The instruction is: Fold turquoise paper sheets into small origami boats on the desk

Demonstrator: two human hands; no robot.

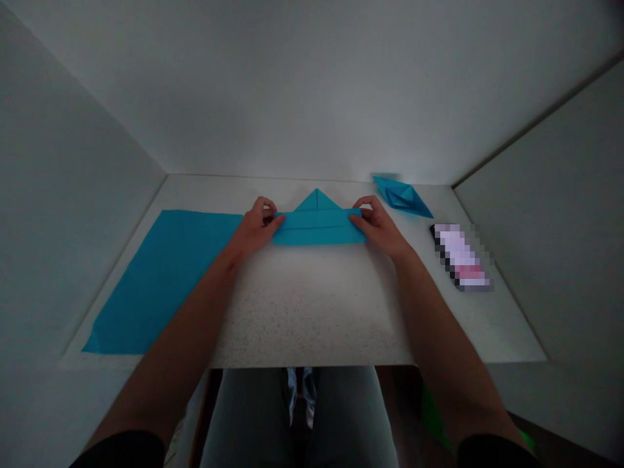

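Observation:
A partly folded sheet of blue paper (316, 235) lies in front of me, with a triangular peak at the far side and a creased, wide flap across the near side. The thumb and fingers of my left hand (256, 227) pinch its left end. At the right end, my right hand (377, 226) grips the flap in the same way, thumb on top. The fingertips beneath the paper are partly hidden.
To the left lies a large flat blue sheet (166, 279), partly under my left forearm. A folded blue paper boat (402, 196) rests at the back right, with a blurred phone (461, 257) nearer. Walls enclose the white table (312, 312) at the back and sides.

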